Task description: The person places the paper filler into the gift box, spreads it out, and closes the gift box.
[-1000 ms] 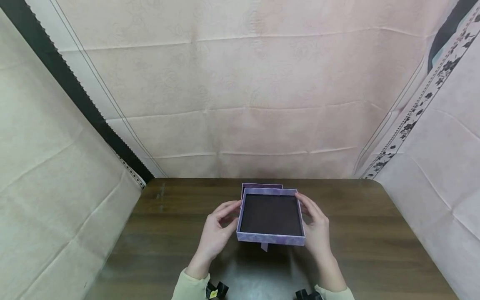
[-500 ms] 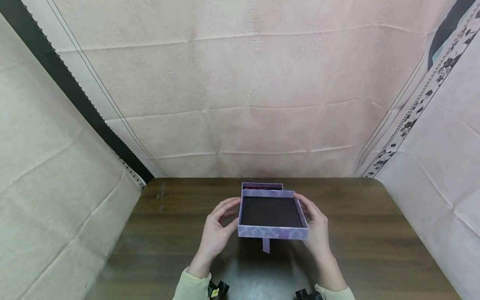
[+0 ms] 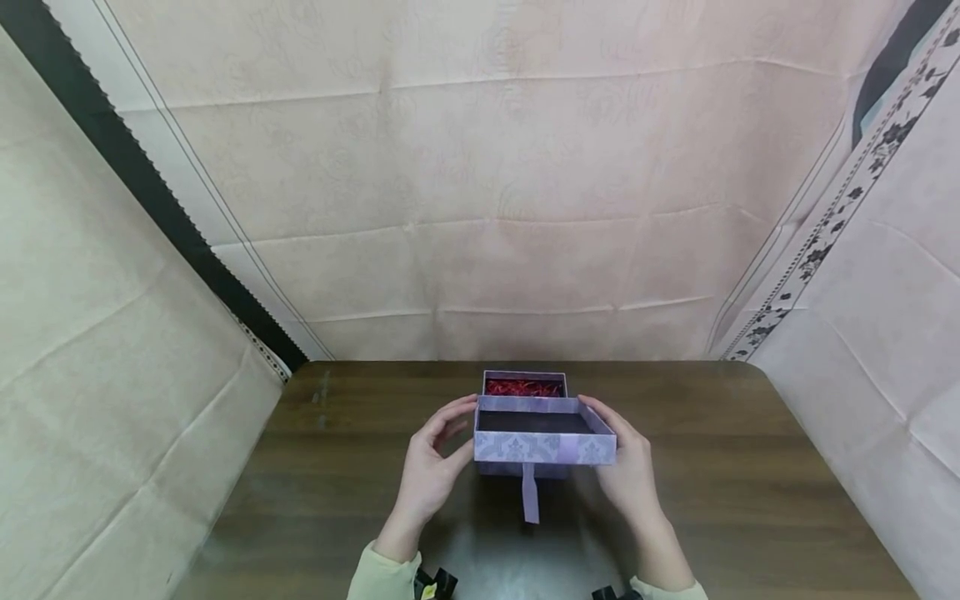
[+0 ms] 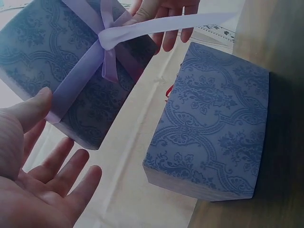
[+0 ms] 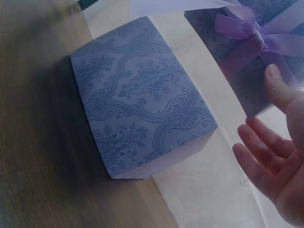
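Both hands hold a purple patterned box lid (image 3: 510, 448), its dark hollow inside facing up and back in the head view. My left hand (image 3: 431, 483) grips the lid's left side, thumb on its ribboned face in the left wrist view. On the right side, my right hand (image 3: 632, 475) pinches the lid likewise. A lilac ribbon bow (image 4: 108, 39) is tied on the lid's outer face, one tail hanging down. Behind and below the lid stands the matching box base (image 5: 142, 90), upright on the table. Red shredded filler (image 3: 525, 387) shows in it; the lid hides its front part.
The brown wooden table (image 3: 360, 517) carries the box near its back edge. A pale cloth (image 3: 487, 167) hangs behind it, with more cloth at the left and right. Black wrist devices (image 3: 442, 582) sit at the sleeves.
The lid has tilted, its patterned front side turning toward the head camera and its far edge dropping. More of the base and its red filler now shows behind it. Both hands keep their hold.
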`<state>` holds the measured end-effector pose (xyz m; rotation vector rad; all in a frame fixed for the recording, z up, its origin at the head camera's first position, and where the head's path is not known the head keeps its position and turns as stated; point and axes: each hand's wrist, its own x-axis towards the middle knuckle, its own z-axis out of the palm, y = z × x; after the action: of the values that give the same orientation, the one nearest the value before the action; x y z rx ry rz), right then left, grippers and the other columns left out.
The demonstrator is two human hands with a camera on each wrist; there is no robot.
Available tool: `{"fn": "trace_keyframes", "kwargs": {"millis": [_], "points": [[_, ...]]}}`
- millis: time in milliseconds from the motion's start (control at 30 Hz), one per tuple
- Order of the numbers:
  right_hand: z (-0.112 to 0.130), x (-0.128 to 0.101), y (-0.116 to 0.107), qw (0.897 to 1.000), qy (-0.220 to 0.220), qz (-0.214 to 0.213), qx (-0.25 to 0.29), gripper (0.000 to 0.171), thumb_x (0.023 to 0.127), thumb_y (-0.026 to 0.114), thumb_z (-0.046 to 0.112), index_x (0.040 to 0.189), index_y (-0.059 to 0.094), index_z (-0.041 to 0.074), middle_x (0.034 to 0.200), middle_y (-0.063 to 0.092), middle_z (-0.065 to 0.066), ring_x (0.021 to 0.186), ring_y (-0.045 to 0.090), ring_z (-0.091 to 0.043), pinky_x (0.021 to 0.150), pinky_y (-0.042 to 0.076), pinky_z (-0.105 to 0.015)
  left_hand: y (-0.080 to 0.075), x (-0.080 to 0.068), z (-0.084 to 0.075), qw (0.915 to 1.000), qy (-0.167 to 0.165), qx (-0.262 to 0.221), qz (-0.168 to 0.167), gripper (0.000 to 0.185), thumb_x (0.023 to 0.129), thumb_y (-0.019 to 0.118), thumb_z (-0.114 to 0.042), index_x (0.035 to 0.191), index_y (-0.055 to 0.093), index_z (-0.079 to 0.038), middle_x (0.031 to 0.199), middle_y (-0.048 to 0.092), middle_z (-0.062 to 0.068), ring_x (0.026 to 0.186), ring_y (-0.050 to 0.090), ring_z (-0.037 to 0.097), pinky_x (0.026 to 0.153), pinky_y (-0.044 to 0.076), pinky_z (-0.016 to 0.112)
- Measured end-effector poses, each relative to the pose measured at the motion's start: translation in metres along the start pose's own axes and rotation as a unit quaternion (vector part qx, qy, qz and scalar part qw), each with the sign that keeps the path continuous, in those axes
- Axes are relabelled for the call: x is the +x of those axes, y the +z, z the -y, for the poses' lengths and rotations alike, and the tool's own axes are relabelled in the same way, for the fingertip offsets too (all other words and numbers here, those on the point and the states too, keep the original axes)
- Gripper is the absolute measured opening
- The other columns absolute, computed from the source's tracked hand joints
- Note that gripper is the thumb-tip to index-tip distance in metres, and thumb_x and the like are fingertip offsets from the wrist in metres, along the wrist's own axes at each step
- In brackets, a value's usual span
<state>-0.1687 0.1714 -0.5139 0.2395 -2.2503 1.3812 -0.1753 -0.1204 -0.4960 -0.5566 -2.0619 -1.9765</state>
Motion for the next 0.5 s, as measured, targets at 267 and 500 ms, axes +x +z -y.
{"fn": "trace_keyframes", "kwargs": {"millis": [267, 500], "points": [[-0.0008, -0.0004, -0.0004, 1.000, 0.015, 0.022, 0.014, 0.051, 0.096, 0.080, 0.002, 0.144, 0.069, 0.017, 0.140, 0.070, -0.005, 0.129, 0.067, -0.029, 0.100, 0.046, -0.014, 0.0003, 0.0010, 0.0009, 0.9999, 0.008, -0.001, -0.015, 0.044, 0.093, 0.083, -0.003, 0.136, 0.073, -0.011, 0.141, 0.068, 0.003, 0.134, 0.061, 0.022, 0.112, 0.048, 0.056], [-0.0015, -0.0001, 0.0011, 1.000, 0.019, 0.023, 0.008, 0.047, 0.096, 0.077, -0.003, 0.140, 0.072, 0.012, 0.138, 0.072, -0.002, 0.129, 0.067, -0.025, 0.097, 0.048, -0.012, 0.0010, 0.0005, 0.0025, 0.9997, 0.014, -0.005, -0.021, 0.043, 0.093, 0.081, 0.001, 0.135, 0.073, -0.004, 0.140, 0.068, 0.007, 0.134, 0.061, 0.023, 0.113, 0.048, 0.050]]}}
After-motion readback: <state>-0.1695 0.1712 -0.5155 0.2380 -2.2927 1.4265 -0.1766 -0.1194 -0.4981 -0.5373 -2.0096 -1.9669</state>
